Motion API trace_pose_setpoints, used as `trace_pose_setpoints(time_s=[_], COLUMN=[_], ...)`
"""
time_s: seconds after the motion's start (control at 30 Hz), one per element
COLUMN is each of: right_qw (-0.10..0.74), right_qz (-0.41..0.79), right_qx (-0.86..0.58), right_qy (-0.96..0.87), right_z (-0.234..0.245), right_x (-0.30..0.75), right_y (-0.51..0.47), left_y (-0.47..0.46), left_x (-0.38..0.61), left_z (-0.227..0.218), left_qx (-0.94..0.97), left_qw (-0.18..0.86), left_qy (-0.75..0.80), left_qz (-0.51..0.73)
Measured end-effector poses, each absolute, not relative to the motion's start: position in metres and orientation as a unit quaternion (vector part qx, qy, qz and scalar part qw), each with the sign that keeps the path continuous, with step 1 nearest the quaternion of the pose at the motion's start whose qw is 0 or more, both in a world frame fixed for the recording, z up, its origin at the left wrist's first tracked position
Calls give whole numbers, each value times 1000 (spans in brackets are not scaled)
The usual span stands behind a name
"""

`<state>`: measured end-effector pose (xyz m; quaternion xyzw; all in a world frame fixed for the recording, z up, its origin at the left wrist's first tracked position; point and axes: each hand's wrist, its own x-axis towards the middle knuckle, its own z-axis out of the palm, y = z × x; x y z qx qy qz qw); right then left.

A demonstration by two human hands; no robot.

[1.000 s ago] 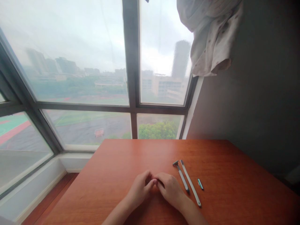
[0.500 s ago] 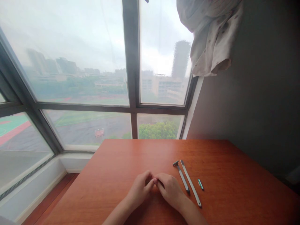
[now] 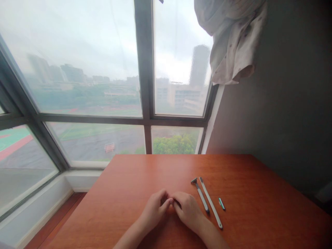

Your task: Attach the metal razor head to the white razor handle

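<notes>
My left hand (image 3: pixel 155 209) and my right hand (image 3: pixel 188 209) rest on the reddish wooden table (image 3: pixel 145 173), fingers curled and fingertips touching each other. Whether anything sits between them is hidden. Just right of my right hand lies a razor (image 3: pixel 200 194) with a grey handle, its head pointing away from me. Beside it lies a long white stick-like handle (image 3: pixel 210 202). A small teal cap-like piece (image 3: pixel 221 203) lies further right.
A large window (image 3: pixel 103 86) with dark frames fills the view beyond the table's far edge. A pale bunched curtain (image 3: pixel 230 38) hangs at the upper right. A dark grey wall (image 3: pixel 285 103) runs along the right side. The floor drops away at the table's left.
</notes>
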<state>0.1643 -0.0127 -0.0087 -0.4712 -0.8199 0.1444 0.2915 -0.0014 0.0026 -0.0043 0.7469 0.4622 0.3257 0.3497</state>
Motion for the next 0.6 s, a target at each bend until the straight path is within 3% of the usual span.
trace_pose_setpoints(time_s=[0.6], right_qw=[289], right_qz=[151], right_qx=[-479], right_qy=[-815], right_z=[-4], right_x=[164], right_y=[-13], left_y=[1], left_x=[-2], left_z=[-3], left_qx=[745], left_qw=[358], left_qy=[451], left_qz=[336])
